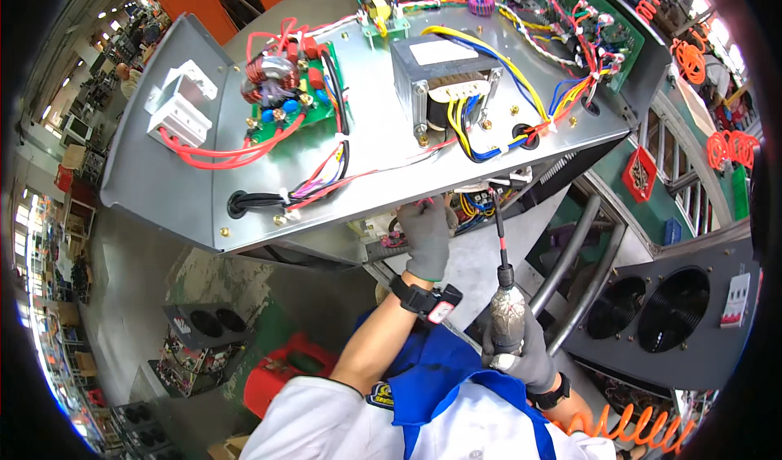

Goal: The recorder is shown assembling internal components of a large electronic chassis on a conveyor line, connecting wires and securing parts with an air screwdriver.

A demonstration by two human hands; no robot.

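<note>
My right hand point(529, 350), in a grey glove, is wrapped round a power screwdriver point(507, 317) with a worn silver body. Its long bit, red along part of its length, points up to a block of screw terminals point(486, 199) with yellow, blue and black wires, under the edge of a metal chassis point(366, 162). My left hand point(428, 236), also gloved, reaches to the opening below the same edge, left of the bit. Its fingers look curled; the tips and whatever they hold are hidden. A thin red wire shows by them.
On the chassis sit a transformer point(448, 81), a green board with copper coils point(297, 93) and bundled wires. Right of me stand metal rails point(574, 252), a dark panel with two round fans point(672, 309) and a red parts bin point(641, 175). An orange coiled hose point(635, 429) hangs at lower right.
</note>
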